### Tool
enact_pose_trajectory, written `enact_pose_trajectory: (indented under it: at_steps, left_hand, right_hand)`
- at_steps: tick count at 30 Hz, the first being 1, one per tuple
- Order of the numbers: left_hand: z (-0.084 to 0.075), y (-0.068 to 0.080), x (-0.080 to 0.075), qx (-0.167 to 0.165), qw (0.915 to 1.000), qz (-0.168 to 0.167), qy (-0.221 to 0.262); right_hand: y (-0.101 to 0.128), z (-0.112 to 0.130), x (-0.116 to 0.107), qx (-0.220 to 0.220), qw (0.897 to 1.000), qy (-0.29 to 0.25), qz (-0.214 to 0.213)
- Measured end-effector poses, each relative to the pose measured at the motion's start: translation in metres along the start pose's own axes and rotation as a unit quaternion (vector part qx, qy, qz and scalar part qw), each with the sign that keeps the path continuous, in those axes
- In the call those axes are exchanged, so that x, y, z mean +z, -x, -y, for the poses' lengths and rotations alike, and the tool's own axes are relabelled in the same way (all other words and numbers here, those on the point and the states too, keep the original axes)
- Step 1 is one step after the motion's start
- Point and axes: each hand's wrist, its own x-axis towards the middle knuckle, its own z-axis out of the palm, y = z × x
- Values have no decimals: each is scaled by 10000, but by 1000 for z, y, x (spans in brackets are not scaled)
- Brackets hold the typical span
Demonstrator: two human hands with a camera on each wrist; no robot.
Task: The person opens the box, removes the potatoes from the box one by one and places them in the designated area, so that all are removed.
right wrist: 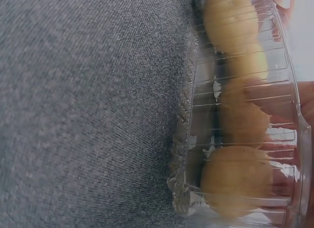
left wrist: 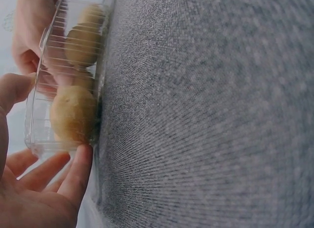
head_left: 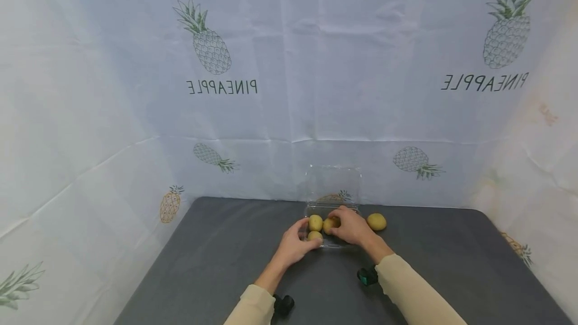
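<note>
Potato (head_left: 328, 226), yellow & rounded, pinched b/w thumb and fingers of the R hand (head_left: 352, 224), which reaches into a clear plastic container (head_left: 334, 246) from its R side; the held potato sits inside the container, directly L of the R palm; L hand (head_left: 292, 247) is at the container's L end, fingers spread and loosely bent, tips touching the clear wall, thumb near the rim closest to the person; just R of the L fingers, inside the container, are a far potato (head_left: 315, 222) and a near potato (head_left: 314, 235), close together; another, the loose potato (head_left: 377, 221), lies outside the container, on the table just R of the R hand; clear lid (head_left: 334, 179) stands raised beyond both hands, on the container's far side; R wrist view shows potatoes in a row thru the ribbed wall, w/ R fingers partly hidden behind it; dark grey table (head_left: 248, 234) spreads under & around both hands; cream sleeves (head_left: 420, 290) cover the forearms, w/ a small dark device (head_left: 283, 306) by the L wrist; beyond the hands hangs a pale curtain (head_left: 338, 64) w/ pineapple drawings & mirror-reversed "PINEAPPLE" lettering.
</note>
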Motion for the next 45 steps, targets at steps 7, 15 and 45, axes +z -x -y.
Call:
enact_pose_trajectory:
  at_steps: [7,15,45]
  left_hand:
    - [-4,1,2,6,10000,1,10]
    - [-4,2,2,6,10000,9,20]
    - [-5,1,-2,44,9999,-9,-102]
  right_hand:
    - [1,-3,-1,14,9999,-18,156]
    - [3,0,-1,27,9998,114,128]
    - [20,1,-14,-406,9948,-610,-711]
